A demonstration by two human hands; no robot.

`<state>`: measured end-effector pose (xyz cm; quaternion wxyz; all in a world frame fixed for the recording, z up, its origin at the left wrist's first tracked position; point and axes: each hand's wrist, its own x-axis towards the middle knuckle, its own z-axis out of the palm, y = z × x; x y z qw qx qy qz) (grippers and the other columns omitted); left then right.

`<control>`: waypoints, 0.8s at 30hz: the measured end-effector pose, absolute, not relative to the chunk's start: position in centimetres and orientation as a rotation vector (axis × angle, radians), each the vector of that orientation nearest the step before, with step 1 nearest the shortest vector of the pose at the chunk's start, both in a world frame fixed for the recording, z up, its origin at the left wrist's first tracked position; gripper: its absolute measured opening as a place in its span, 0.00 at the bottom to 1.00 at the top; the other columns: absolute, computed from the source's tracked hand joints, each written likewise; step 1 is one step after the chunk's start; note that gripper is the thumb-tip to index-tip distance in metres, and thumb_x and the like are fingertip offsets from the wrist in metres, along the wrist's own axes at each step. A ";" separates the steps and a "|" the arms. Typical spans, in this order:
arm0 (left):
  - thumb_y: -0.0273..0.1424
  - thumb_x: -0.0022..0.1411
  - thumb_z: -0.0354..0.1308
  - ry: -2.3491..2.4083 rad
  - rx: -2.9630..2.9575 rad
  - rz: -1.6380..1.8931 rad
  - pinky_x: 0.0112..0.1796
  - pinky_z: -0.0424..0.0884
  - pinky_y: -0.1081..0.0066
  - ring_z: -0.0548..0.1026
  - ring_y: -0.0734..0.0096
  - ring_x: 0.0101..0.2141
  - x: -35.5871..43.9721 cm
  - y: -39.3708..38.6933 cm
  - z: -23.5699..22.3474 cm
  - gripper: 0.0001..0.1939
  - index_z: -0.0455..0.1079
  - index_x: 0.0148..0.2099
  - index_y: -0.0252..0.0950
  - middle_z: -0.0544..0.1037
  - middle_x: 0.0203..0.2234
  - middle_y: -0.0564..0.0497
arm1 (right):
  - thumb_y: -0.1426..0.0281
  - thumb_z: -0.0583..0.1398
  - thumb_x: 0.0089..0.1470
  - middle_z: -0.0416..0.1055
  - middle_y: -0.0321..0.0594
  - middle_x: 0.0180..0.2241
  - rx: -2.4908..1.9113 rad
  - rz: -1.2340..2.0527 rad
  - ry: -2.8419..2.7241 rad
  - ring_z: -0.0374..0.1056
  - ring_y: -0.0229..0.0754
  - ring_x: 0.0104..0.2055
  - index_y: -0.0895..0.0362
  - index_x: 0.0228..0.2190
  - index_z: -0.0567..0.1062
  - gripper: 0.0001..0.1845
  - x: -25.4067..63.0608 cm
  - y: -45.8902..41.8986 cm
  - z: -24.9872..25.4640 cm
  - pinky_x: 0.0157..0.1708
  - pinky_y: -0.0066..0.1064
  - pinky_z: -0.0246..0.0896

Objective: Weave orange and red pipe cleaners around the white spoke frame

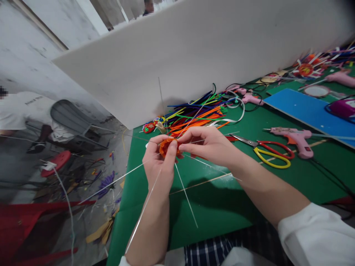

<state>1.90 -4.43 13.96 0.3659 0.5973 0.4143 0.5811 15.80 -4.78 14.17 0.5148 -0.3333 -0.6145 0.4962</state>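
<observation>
My left hand is closed round a small round orange piece, fuzzy like coiled pipe cleaner, with the thumb across its front. Thin pale rods stick out from this piece in several directions, like spokes. At the right edge of the piece, my right hand is closed in a pinch. What lies between its fingertips, a rod or the edge of the piece, is hidden. Both hands are held above the green tabletop.
Behind the hands lies a pile of coloured pipe cleaners. To the right are scissors, a pink glue gun and a blue board. A white partition borders the table's back. A person sits at far left.
</observation>
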 end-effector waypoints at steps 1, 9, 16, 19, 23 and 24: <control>0.31 0.55 0.58 1.052 1.563 1.443 0.19 0.65 0.80 0.70 0.80 0.19 1.7 -4.3 13.9 0.07 0.65 0.37 0.37 0.70 0.23 0.57 | 0.69 0.59 0.49 0.71 0.39 0.31 -0.811 1.172 -1.468 0.66 0.33 0.29 0.61 0.32 0.73 0.08 15.7 -4.8 14.1 0.26 0.25 0.63; 0.29 0.53 0.59 0.935 1.812 1.071 0.29 0.72 0.75 0.74 0.73 0.29 -0.7 -4.0 14.7 0.20 0.65 0.49 0.40 0.74 0.37 0.49 | 0.70 0.61 0.47 0.72 0.38 0.28 -0.810 1.082 -1.434 0.67 0.33 0.27 0.60 0.31 0.75 0.07 15.9 -4.4 13.9 0.25 0.25 0.64; 0.25 0.51 0.59 0.899 1.889 0.765 0.31 0.72 0.71 0.74 0.67 0.33 -3.3 -3.6 15.9 0.27 0.63 0.55 0.41 0.74 0.42 0.46 | 0.68 0.61 0.47 0.73 0.39 0.29 -0.862 1.043 -1.543 0.64 0.32 0.24 0.60 0.32 0.76 0.10 16.6 -3.7 13.5 0.23 0.25 0.61; 0.30 0.54 0.57 0.880 1.861 0.811 0.29 0.72 0.71 0.74 0.67 0.32 -3.9 -3.4 15.8 0.22 0.66 0.53 0.40 0.75 0.41 0.45 | 0.69 0.61 0.47 0.73 0.39 0.27 -0.875 1.035 -1.567 0.63 0.31 0.23 0.60 0.31 0.76 0.09 16.8 -3.6 13.4 0.21 0.24 0.60; 0.35 0.53 0.58 0.798 1.867 0.814 0.31 0.72 0.70 0.74 0.64 0.35 -4.2 -3.2 15.7 0.24 0.66 0.53 0.41 0.72 0.45 0.44 | 0.70 0.61 0.46 0.71 0.37 0.25 -0.870 1.039 -1.592 0.63 0.31 0.22 0.61 0.30 0.76 0.08 16.9 -3.6 13.6 0.21 0.24 0.59; 0.35 0.52 0.59 0.765 1.880 0.783 0.31 0.72 0.70 0.73 0.63 0.36 -4.2 -3.2 15.7 0.25 0.65 0.54 0.41 0.72 0.46 0.43 | 0.70 0.61 0.47 0.71 0.36 0.24 -0.872 1.038 -1.597 0.62 0.31 0.22 0.61 0.30 0.76 0.08 17.0 -3.6 13.6 0.21 0.24 0.59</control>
